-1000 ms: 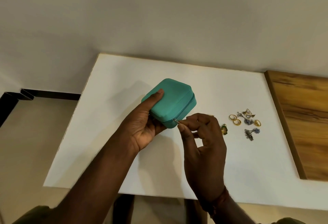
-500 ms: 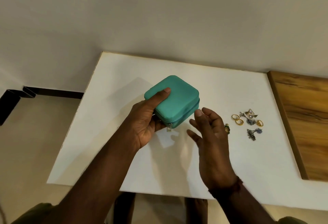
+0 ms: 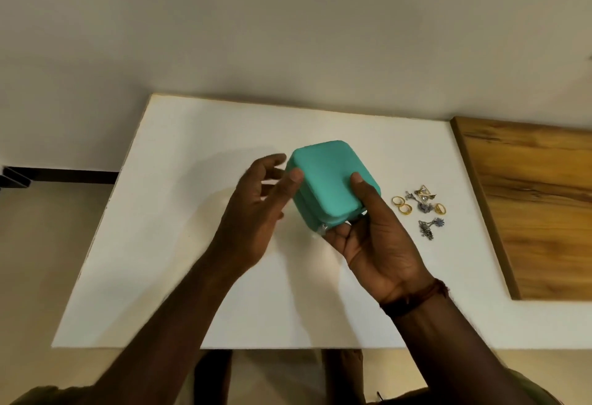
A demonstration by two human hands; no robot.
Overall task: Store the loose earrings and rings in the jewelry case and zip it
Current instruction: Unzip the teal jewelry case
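White tabletop (image 3: 192, 276): left hand (image 3: 256, 212) has let go, fingers relaxed just left of the teal jewelry case (image 3: 330, 180), now gripped by the right hand (image 3: 378, 244), lid closed; loose rings and earrings (image 3: 419, 209) remain right of it, unstored.

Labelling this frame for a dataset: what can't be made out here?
All in the head view:
Inside of jewelry case: hidden by its closed lid.
Run of zipper: right hand covers the near corner.
Blurred left hand: contact with case unclear.
Details of earrings, rings: too small.
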